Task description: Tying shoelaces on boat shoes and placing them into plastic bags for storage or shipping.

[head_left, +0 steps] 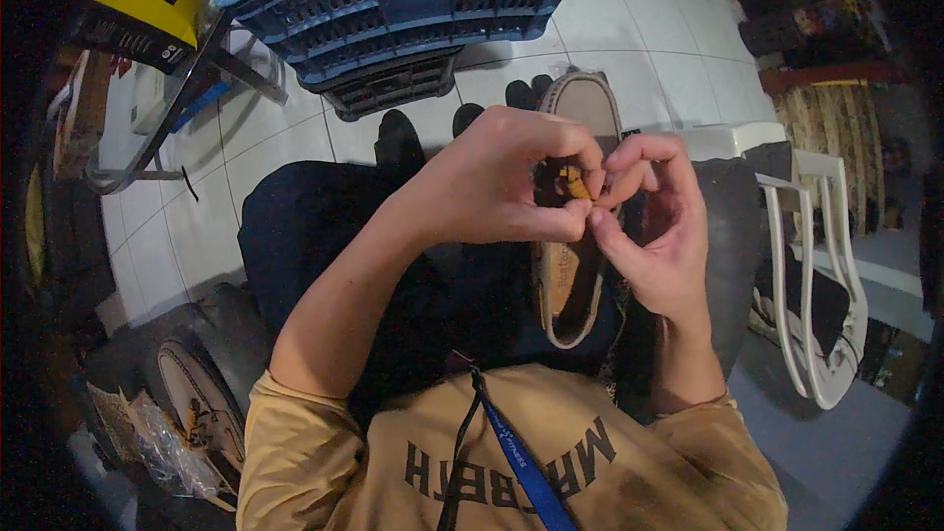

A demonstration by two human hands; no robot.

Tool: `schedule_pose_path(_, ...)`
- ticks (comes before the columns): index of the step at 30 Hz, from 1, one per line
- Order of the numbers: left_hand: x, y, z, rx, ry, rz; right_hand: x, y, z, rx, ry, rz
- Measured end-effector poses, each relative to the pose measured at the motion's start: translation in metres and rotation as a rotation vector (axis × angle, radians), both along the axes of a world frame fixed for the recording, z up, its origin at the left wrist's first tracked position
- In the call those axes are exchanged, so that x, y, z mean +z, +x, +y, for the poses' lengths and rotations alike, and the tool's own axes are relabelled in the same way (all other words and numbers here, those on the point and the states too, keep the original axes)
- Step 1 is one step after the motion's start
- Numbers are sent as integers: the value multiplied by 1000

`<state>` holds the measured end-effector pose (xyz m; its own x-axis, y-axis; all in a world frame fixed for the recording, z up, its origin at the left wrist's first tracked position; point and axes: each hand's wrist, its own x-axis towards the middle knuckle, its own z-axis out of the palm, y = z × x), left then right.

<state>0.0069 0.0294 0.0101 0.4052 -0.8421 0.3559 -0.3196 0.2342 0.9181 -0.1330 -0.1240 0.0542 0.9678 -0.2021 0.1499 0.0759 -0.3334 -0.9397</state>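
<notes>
A beige boat shoe (587,103) rests lengthwise on my lap, toe pointing away from me and its opening facing up. My left hand (511,177) is over the middle of the shoe, thumb and fingers closed in a pinch on a yellow-brown shoelace (576,183). Against it, my right hand (657,221) pinches with thumb and index fingertips, apparently on the same shoelace. The lace's end is too small to make out, and my hands cover much of the shoe's middle. A matching boat shoe (202,398) with a tied yellow-brown lace lies to my left.
Beyond my knees stands a blue plastic crate (413,5) over a black crate (393,88). A yellow-and-black box (157,0) sits on a metal-framed stand at far left. On the right is a white plastic chair (801,285). Clear plastic wrapping (172,447) lies beside the other shoe.
</notes>
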Motion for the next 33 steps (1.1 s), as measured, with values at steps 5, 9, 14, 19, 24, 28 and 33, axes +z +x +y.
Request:
schedule_pose_path(5, -1, 0, -1, -24, 9, 51, 5, 0, 1, 8, 7, 34)
schedule_pose_path(9, -4, 7, -1, -32, -80, 18, 1, 1, -4, -30, -6, 3)
schedule_pose_path(14, -3, 10, -2, -52, -147, -52, -3, -1, -8, -12, 61, 4)
schedule_pose_path(19, -7, 12, -1, -77, -89, -35, -6, -2, -9, -15, 83, 22)
schedule_pose_path(24, -7, 11, 0, -94, -84, -3, -2, 0, -9, 7, 82, 40)
schedule_pose_path(28, -7, 10, -1, -94, -100, 58, -2, -2, -10, 5, 79, 53)
schedule_pose_path(33, -7, 10, 0, -86, -95, 53, -3, -3, -10, 26, 67, 55)
